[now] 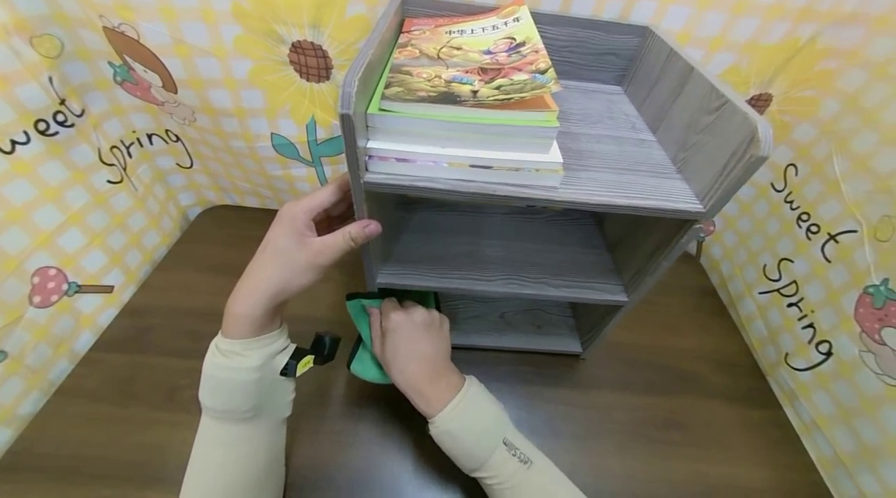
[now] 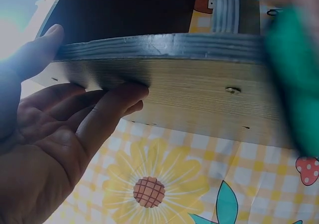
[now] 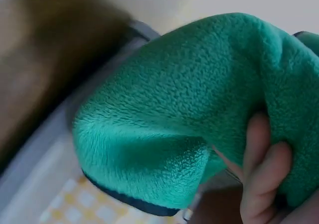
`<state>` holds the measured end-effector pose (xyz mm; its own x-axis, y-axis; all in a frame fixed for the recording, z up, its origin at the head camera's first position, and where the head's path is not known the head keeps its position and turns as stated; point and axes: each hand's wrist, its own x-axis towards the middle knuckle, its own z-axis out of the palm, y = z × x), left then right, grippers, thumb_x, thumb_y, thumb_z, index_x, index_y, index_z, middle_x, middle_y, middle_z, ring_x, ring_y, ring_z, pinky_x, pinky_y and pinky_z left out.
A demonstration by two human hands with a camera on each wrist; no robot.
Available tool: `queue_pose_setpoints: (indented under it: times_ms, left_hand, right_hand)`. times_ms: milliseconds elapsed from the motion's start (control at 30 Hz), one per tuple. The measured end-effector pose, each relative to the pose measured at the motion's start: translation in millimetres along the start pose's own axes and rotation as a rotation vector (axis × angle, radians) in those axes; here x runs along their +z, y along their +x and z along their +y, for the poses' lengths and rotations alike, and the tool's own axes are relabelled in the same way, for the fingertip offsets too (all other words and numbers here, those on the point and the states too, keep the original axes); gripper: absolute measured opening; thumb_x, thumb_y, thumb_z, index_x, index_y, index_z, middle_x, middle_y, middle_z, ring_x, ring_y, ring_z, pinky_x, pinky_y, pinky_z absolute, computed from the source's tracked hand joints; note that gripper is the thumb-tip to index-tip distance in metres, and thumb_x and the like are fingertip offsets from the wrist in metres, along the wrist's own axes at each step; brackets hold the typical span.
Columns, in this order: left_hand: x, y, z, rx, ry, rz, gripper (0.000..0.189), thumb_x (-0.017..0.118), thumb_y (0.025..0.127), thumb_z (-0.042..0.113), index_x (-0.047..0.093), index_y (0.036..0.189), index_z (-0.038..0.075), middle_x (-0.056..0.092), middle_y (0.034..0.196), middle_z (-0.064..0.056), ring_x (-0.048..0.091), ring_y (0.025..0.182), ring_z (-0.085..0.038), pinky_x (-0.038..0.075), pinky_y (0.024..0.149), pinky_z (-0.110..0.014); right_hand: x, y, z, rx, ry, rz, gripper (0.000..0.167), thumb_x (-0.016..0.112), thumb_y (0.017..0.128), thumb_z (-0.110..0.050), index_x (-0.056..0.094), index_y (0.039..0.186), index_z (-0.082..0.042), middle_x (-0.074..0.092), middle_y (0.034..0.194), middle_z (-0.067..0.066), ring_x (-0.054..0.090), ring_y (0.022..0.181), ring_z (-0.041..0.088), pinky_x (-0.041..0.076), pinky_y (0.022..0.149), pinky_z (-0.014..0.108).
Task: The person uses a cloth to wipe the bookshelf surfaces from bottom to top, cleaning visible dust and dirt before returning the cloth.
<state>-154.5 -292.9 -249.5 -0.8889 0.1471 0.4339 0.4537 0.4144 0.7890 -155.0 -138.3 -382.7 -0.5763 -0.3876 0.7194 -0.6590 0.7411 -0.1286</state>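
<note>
A small grey wood-grain shelf stands on the brown table. My left hand grips its left side panel, the thumb on the front edge and the fingers along the outer face, as the left wrist view also shows. Bunched in my right hand is a green cloth with dark edging. That hand is at the left end of the lowest compartment, just under the middle board. In the right wrist view the fuzzy cloth folds over and between the curled fingers.
Several books lie stacked on the left of the shelf's top, between its raised sides. The brown table extends around the shelf. A yellow checked fabric backdrop with flowers and lettering surrounds it.
</note>
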Motion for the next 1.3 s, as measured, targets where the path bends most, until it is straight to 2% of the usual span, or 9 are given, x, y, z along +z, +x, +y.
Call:
queue_pose_setpoints:
  times_ms: [167,300,533,700,867,1000,1100,1200,1300]
  left_hand:
    - [-2.4,3.7,-6.9,-0.010,0.014,-0.001,0.059,0.072,0.096,0.015,0.049,0.150,0.010,0.064,0.131,-0.014,0.065,0.110,-0.019,0.051,0.087,-0.021]
    - [-4.9,7.1,-12.6,-0.011,0.007,0.001,0.059,0.072,0.096,0.015,0.049,0.151,0.010,0.064,0.130,-0.015,0.065,0.108,-0.015,0.051,0.086,-0.021]
    - [-9.7,5.0,-18.9,-0.025,0.022,0.009,0.063,0.072,0.096,0.014,0.045,0.153,0.012,0.063,0.132,-0.016,0.065,0.108,-0.010,0.050,0.086,-0.019]
    - [-15.1,6.4,-18.4,-0.028,0.038,0.016,0.065,0.073,0.095,0.015,0.044,0.153,0.014,0.063,0.132,-0.016,0.064,0.108,-0.008,0.050,0.085,-0.018]
    - [-22.5,3.9,-18.1,-0.027,0.063,0.031,0.065,0.072,0.095,0.013,0.043,0.154,0.013,0.062,0.134,-0.017,0.063,0.108,-0.006,0.049,0.085,-0.016]
    - [-26.4,2.6,-18.1,-0.024,0.072,0.041,0.065,0.071,0.096,0.012,0.043,0.154,0.013,0.061,0.135,-0.019,0.063,0.108,-0.005,0.049,0.084,-0.016]
    - [-27.2,2.4,-18.2,-0.023,0.067,0.046,0.065,0.071,0.096,0.011,0.043,0.154,0.011,0.061,0.134,-0.021,0.063,0.106,-0.004,0.049,0.084,-0.016]
    - [-27.1,2.3,-18.5,-0.020,0.058,0.048,0.065,0.071,0.096,0.010,0.042,0.154,0.010,0.060,0.134,-0.022,0.063,0.106,-0.004,0.050,0.084,-0.016]
    - [-26.9,1.3,-19.0,-0.014,0.061,0.051,0.065,0.070,0.096,0.010,0.041,0.154,0.010,0.060,0.134,-0.022,0.063,0.106,-0.004,0.049,0.084,-0.016]
  right_hand:
    - [20,-6.5,3,0.003,-0.082,-0.231,0.045,0.069,0.096,-0.029,0.048,0.058,-0.018,0.043,0.047,-0.005,0.051,0.039,0.012,0.039,0.035,0.024]
    - [28,-6.9,13,0.013,-0.017,-0.359,0.041,0.067,0.098,-0.035,0.055,0.063,-0.017,0.050,0.053,-0.004,0.056,0.047,0.013,0.044,0.041,0.026]
    - [4,-24.2,53,0.252,0.552,-0.381,0.036,0.066,0.096,-0.046,0.074,0.105,-0.012,0.073,0.096,-0.001,0.068,0.085,0.014,0.054,0.075,0.030]
    - [-29,-50.9,78,0.423,0.870,-0.331,0.032,0.068,0.099,-0.022,0.068,0.130,-0.016,0.066,0.126,0.002,0.064,0.104,0.016,0.052,0.088,0.037]
    - [-46,-73.8,106,0.581,1.124,-0.453,0.047,0.063,0.093,0.002,0.063,0.138,-0.012,0.061,0.134,0.012,0.061,0.106,0.024,0.051,0.086,0.035]
    - [-51,-91.4,131,0.664,1.023,-0.582,0.035,0.062,0.092,0.003,0.073,0.123,-0.007,0.063,0.131,0.016,0.059,0.106,0.021,0.050,0.082,0.030]
    - [-58,-102.5,144,0.648,0.882,-0.624,0.031,0.058,0.091,0.007,0.077,0.111,-0.006,0.065,0.126,0.015,0.056,0.082,0.014,0.048,0.067,0.026]
    - [-66,-111.9,152,0.652,0.944,-0.686,0.035,0.054,0.089,0.010,0.075,0.115,-0.003,0.069,0.105,0.016,0.053,0.065,0.012,0.050,0.057,0.028]
    - [-72,-120.8,156,0.690,1.080,-0.768,0.047,0.050,0.088,0.011,0.066,0.131,0.001,0.068,0.092,0.014,0.059,0.060,0.014,0.054,0.050,0.034]
